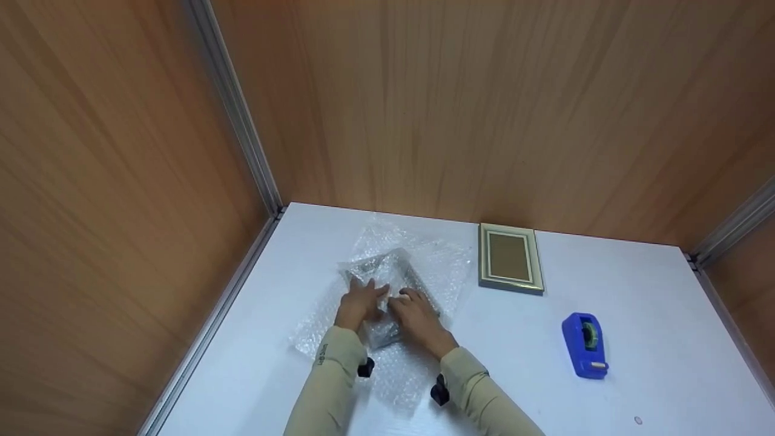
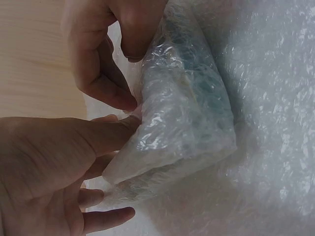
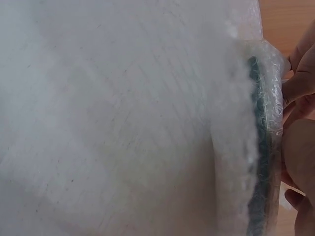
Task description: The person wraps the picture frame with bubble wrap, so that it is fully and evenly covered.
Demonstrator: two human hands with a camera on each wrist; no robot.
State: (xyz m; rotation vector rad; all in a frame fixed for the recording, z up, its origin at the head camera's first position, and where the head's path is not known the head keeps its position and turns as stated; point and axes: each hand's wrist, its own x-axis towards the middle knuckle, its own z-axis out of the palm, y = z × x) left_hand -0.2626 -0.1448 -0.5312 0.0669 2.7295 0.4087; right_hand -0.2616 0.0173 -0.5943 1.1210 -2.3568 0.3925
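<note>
Clear bubble wrap (image 1: 445, 257) lies spread on the table, part of it folded over a flat rectangular object (image 1: 418, 280) with a dark greenish edge that looks like a picture frame. On the left of this bundle, my left hand (image 1: 358, 303) presses the folded wrap with its fingers spread. My right hand (image 1: 418, 315) touches the wrap from the right with bent fingers. In the left wrist view, the left thumb (image 2: 115, 135) and a right fingertip (image 2: 125, 101) meet at the flap's edge. Whether the right hand pinches the film is hidden.
A gold-rimmed picture frame (image 1: 510, 259) lies at the back of the white table (image 1: 636, 290). To the right stands a blue tape dispenser (image 1: 585, 346) with a roll in it. Wooden panels (image 1: 484, 109) enclose the back and sides.
</note>
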